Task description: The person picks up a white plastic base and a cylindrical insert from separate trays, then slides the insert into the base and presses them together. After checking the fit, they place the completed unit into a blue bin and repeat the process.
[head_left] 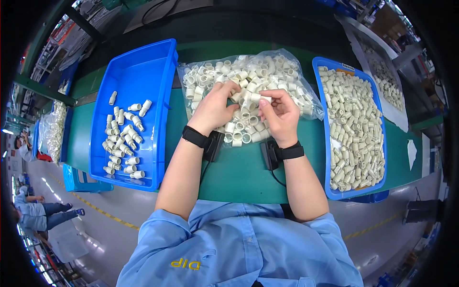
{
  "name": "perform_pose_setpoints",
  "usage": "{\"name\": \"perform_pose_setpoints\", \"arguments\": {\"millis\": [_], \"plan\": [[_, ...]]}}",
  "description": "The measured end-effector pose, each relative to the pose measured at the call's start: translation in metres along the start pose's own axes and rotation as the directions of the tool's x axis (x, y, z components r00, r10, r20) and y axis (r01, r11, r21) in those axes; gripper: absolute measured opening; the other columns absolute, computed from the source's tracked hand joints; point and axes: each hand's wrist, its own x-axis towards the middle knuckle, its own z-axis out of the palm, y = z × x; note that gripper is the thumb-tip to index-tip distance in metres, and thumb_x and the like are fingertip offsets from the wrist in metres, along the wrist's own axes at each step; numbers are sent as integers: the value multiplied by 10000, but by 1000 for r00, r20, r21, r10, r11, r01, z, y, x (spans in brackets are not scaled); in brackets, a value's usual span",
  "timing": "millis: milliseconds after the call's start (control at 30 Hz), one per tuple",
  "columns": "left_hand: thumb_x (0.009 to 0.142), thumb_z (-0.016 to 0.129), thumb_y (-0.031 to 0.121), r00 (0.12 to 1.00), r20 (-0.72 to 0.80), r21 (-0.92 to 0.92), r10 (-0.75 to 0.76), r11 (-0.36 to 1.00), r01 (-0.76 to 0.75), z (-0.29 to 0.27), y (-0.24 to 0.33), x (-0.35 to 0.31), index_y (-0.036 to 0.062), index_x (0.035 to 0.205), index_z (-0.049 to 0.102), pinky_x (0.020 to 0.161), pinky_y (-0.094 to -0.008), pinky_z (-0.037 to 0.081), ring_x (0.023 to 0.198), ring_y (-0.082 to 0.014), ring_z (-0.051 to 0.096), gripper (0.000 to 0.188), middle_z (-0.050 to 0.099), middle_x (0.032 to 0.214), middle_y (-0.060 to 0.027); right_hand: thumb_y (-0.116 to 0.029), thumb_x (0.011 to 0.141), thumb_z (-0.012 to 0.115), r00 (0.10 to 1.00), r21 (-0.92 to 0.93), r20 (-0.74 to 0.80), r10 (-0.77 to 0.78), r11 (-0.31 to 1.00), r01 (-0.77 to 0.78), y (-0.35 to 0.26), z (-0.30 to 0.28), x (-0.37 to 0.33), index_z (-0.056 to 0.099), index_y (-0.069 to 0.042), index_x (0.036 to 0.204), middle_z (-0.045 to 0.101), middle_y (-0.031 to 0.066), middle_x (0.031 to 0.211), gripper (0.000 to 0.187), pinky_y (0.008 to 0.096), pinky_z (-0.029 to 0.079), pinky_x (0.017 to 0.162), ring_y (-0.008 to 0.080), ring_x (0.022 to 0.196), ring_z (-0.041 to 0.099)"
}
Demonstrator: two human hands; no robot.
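Observation:
My right hand (282, 115) pinches a small off-white cylindrical plastic part (259, 97) between thumb and fingers, lying nearly level above a clear plastic bag (313, 106). Many hollow off-white plastic sleeves (246, 137) fill the bag and show open round ends. Over the same heap, my left hand (216, 106) reaches in with curled fingers; its thumb and index finger are apart, among the sleeves. Whether those fingertips touch a sleeve is hard to see. Each wrist wears a black strap with a small black box.
At the left stands a blue bin (165, 103) with several stepped off-white parts (125, 138). A second blue bin (330, 184) at the right is heaped with small off-white cylinders (354, 124). Both flank the bag on the green table (229, 187). Cables hang from the wrist boxes.

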Motion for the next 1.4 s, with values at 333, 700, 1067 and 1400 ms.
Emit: {"name": "perform_pose_setpoints", "arguments": {"millis": [333, 700, 1067, 1400], "plan": [[821, 780, 119, 968, -198, -140, -152, 982, 125, -17, 26, -17, 25, 1010, 563, 658, -318, 535, 729, -213, 664, 302, 615, 1009, -114, 31, 879, 682, 997, -35, -43, -67, 997, 66, -7, 1, -8, 597, 35, 1084, 647, 82, 906, 222, 211, 490, 593, 104, 700, 613], [927, 600, -89, 968, -180, -734, 177, 631, -252, -8, 33, -30, -54, 1293, 598, 751, -268, 601, 857, -187, 670, 367, 564, 1127, -109, 113, 805, 705, 884, -225, 127, -450, 855, 467, -12, 11, -17, 596, 57, 1075, 641, 149, 976, 296, 322, 475, 827, 215, 868, 599], [923, 587, -105, 959, -123, -706, 256, 657, -266, 5, 17, -31, -56, 1232, 577, 764, -276, 612, 969, -181, 693, 313, 600, 1147, -106, 61, 757, 780, 806, -221, 30, -591, 783, 582, -11, 13, -6, 684, 24, 1047, 679, 101, 861, 308, 206, 497, 587, 123, 690, 619], [922, 574, -115, 939, -169, -619, 299, 709, -337, 6, 15, -32, -47, 1218, 539, 741, -259, 617, 1013, -186, 703, 306, 702, 1113, -134, 105, 736, 780, 739, -281, 205, -642, 684, 673, -17, 10, -9, 669, 79, 1059, 668, 160, 916, 342, 254, 492, 637, 180, 739, 634]]}}
